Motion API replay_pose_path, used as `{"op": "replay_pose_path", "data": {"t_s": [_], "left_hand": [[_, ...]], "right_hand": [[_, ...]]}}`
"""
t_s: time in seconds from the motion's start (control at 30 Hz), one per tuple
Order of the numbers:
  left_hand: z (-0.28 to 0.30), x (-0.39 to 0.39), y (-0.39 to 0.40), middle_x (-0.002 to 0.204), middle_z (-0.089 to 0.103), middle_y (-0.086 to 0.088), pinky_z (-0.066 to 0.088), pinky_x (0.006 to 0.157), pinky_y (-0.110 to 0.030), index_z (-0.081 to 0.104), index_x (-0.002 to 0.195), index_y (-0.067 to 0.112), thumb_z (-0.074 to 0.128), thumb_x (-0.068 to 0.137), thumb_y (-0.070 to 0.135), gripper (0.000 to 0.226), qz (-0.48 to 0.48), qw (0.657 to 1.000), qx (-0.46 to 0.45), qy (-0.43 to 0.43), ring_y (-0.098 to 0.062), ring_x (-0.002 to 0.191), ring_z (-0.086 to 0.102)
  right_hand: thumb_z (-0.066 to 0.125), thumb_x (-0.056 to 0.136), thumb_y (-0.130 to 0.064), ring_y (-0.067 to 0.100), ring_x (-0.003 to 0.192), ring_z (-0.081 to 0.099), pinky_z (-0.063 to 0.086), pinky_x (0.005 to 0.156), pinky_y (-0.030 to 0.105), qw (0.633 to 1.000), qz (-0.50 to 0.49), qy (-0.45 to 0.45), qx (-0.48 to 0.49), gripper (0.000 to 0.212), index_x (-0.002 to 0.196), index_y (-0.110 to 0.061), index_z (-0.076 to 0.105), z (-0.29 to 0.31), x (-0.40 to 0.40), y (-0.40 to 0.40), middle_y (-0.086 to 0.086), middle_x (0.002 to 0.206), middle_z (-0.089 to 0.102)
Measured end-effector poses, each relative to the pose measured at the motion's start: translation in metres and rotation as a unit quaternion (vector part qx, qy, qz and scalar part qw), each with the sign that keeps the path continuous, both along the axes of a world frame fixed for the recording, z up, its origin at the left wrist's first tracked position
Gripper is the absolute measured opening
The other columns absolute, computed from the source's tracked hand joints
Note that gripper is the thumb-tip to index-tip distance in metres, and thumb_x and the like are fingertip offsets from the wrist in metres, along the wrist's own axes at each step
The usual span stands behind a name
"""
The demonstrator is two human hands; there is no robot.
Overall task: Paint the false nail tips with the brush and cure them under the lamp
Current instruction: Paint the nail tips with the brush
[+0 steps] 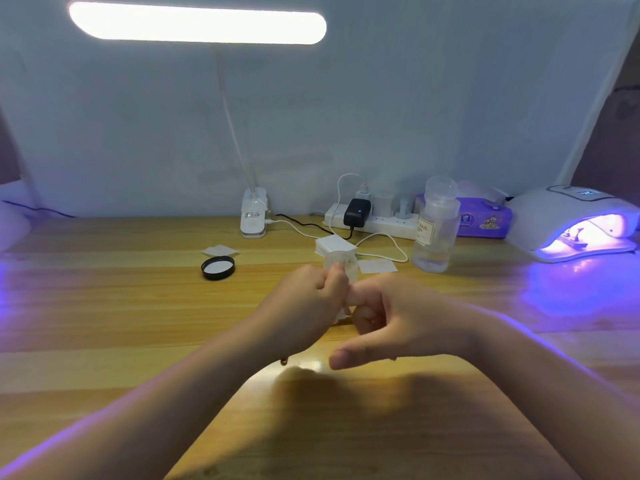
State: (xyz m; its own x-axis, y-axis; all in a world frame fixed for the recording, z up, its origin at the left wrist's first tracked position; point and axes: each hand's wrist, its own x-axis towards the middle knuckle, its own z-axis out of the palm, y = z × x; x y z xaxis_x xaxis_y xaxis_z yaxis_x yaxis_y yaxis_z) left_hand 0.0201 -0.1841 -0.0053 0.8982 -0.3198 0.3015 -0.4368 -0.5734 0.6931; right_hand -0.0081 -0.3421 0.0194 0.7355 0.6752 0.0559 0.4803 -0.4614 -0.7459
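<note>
My left hand is curled into a fist at the middle of the wooden table. It grips a small white pad around the forefinger of my right hand. The other right fingers are curled with nothing seen in them, and the thumb sticks out toward me. No brush is visible. Far right, the white curing lamp glows purple, with a stand of nail tips inside. A small clear jar stands just behind my hands.
A black lid lies left of the jar. White pads are stacked behind it, with single pads nearby. A clear pump bottle, a power strip with cables, a purple tissue pack and a clip desk lamp line the back.
</note>
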Motion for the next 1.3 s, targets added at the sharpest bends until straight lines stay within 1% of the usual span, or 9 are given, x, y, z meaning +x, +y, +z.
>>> {"op": "replay_pose_path", "data": {"t_s": [0.1,0.23,0.37,0.47,0.6,0.77,0.97,1.17,1.3], "left_hand": [[0.004,-0.002,0.002,0.038,0.039,0.008,0.022,0.038,-0.018,0.047,0.056,0.019,0.033,0.098,0.029,0.046,-0.018,0.972,-0.033,0.232,-0.009,0.032,0.029],[0.017,-0.004,0.014,0.039,0.038,0.006,0.02,0.035,-0.014,0.052,0.047,0.02,0.032,0.097,0.033,0.055,-0.076,0.903,0.013,0.423,-0.008,0.03,0.028],[0.019,-0.003,0.015,0.043,0.046,0.01,0.028,0.047,-0.025,0.049,0.059,0.021,0.026,0.103,0.045,0.056,0.058,0.993,-0.027,0.101,-0.004,0.039,0.04],[0.015,-0.012,0.014,0.063,0.046,0.011,0.031,0.053,-0.029,0.045,0.069,0.027,0.013,0.1,0.052,0.051,0.08,0.982,0.056,-0.163,-0.008,0.059,0.045],[0.002,-0.027,-0.001,0.084,0.057,0.005,0.032,0.051,-0.022,0.061,0.098,0.016,0.017,0.097,0.054,0.058,0.004,0.959,0.125,-0.256,-0.013,0.067,0.047],[-0.006,-0.024,0.0,0.071,0.056,0.002,0.043,0.06,-0.041,0.047,0.074,0.025,0.013,0.096,0.061,0.054,-0.024,0.974,0.086,-0.21,-0.022,0.064,0.052],[-0.002,-0.018,-0.008,0.053,0.054,0.0,0.042,0.058,-0.035,0.046,0.055,0.021,0.022,0.102,0.035,0.054,0.002,0.997,0.062,-0.052,-0.016,0.054,0.051],[0.004,-0.003,-0.001,0.046,0.039,0.004,0.017,0.043,-0.018,0.048,0.042,0.019,0.034,0.093,0.039,0.057,-0.013,0.922,0.019,0.386,-0.012,0.038,0.026],[0.009,0.012,0.013,0.048,0.044,0.005,0.024,0.033,-0.017,0.048,0.057,0.02,0.034,0.101,0.039,0.05,-0.006,0.958,0.051,0.281,-0.005,0.032,0.031]], "right_hand": [[0.076,0.066,-0.059,0.006,0.049,0.041,0.027,0.047,0.017,0.987,-0.015,-0.118,-0.11,0.029,0.064,-0.039,0.056,0.003,-0.001,-0.004,-0.011,0.054,0.047],[0.066,0.07,-0.068,0.009,0.054,0.046,0.03,0.048,0.02,0.977,-0.002,-0.181,-0.112,0.044,0.075,-0.024,0.064,-0.002,-0.002,0.001,-0.005,0.062,0.055],[0.071,0.069,-0.059,0.004,0.05,0.041,0.032,0.05,0.024,0.99,-0.087,-0.1,0.037,0.037,0.1,-0.038,0.07,-0.007,0.006,0.001,-0.005,0.057,0.05],[0.075,0.062,-0.06,0.001,0.048,0.046,0.035,0.049,0.021,0.964,-0.211,-0.133,0.085,0.041,0.094,-0.035,0.068,-0.01,0.013,-0.001,-0.008,0.055,0.055],[0.073,0.057,-0.048,0.001,0.054,0.05,0.042,0.054,0.023,0.934,-0.298,-0.189,0.056,0.043,0.092,-0.03,0.056,-0.011,0.015,-0.003,-0.008,0.063,0.059],[0.067,0.053,-0.043,0.004,0.06,0.051,0.036,0.049,0.016,0.911,-0.311,-0.269,0.036,0.053,0.103,-0.038,0.052,-0.013,0.009,0.0,-0.01,0.063,0.053],[0.078,0.062,-0.041,0.004,0.055,0.046,0.035,0.052,0.023,0.888,-0.265,-0.374,-0.042,0.064,0.122,-0.027,0.06,-0.009,-0.002,0.008,-0.017,0.063,0.045],[0.091,0.05,-0.043,0.023,0.045,0.057,0.043,0.048,0.025,0.77,-0.19,-0.604,-0.077,0.064,0.101,-0.01,0.074,-0.013,0.0,0.008,-0.001,0.063,0.065],[0.068,0.073,-0.056,0.019,0.047,0.059,0.043,0.047,0.025,0.786,-0.187,-0.586,-0.065,0.053,0.1,-0.011,0.073,-0.011,0.004,0.005,-0.003,0.061,0.064]]}}
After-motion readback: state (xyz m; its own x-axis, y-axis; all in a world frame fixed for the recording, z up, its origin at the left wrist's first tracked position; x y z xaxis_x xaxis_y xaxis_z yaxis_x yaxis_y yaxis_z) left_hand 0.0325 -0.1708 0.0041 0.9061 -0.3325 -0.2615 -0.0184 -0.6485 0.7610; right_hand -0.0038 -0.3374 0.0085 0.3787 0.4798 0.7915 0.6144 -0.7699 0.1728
